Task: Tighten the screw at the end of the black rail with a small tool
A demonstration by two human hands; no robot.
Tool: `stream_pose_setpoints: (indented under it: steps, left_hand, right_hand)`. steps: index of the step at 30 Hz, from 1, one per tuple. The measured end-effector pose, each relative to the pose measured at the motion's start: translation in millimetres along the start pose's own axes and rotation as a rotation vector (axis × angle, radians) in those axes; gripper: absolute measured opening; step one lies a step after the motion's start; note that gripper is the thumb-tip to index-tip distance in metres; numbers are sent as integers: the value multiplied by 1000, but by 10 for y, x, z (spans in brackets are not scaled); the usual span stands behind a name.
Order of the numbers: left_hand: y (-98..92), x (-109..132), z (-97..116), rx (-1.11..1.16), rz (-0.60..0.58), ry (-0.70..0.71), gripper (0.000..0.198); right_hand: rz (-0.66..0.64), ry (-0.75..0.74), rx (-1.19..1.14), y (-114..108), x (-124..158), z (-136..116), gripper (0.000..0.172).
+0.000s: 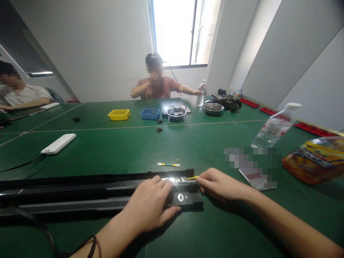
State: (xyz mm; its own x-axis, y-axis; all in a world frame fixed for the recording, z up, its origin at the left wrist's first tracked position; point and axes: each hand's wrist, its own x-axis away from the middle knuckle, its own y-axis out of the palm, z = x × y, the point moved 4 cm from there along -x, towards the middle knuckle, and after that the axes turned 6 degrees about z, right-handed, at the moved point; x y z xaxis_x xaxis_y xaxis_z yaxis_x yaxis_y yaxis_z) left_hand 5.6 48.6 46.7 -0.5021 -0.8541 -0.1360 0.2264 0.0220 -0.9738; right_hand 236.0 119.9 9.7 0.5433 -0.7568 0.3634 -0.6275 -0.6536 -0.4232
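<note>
My left hand (150,200) lies over a long black metal rail (107,190), fingers on its far side and thumb along its near edge, gripping it near the right end. A bright metal strip (172,180) with a small brass-coloured nut (178,180) shows beyond my fingertips. At that end, my right hand (212,182) pinches a thin yellow wire-like piece (192,177) between thumb and fingers. Whether the piece is fixed to the strip is too small to tell. A short green-and-yellow ground wire (168,165) with ring terminals lies behind the rail, near a loose nut (177,159).
Farther back on the green table (120,143) stand a yellow tray (119,115), a blue tray (150,114) and metal bowls (176,113). A white power bank (59,144) lies left. Right are a water bottle (275,125), a phone (258,175) and a snack bag (317,159). Two people sit beyond.
</note>
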Motion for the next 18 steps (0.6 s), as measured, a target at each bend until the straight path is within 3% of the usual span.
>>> stream_pose_setpoints:
  steps: [5, 18]
  left_hand:
    - [-3, 9, -2, 5, -7, -8, 40]
    - [13, 5, -11, 7, 4, -1, 45]
  right_hand:
    - [-66, 17, -65, -11, 4, 2, 52]
    - [-56, 35, -55, -43, 49, -10, 56]
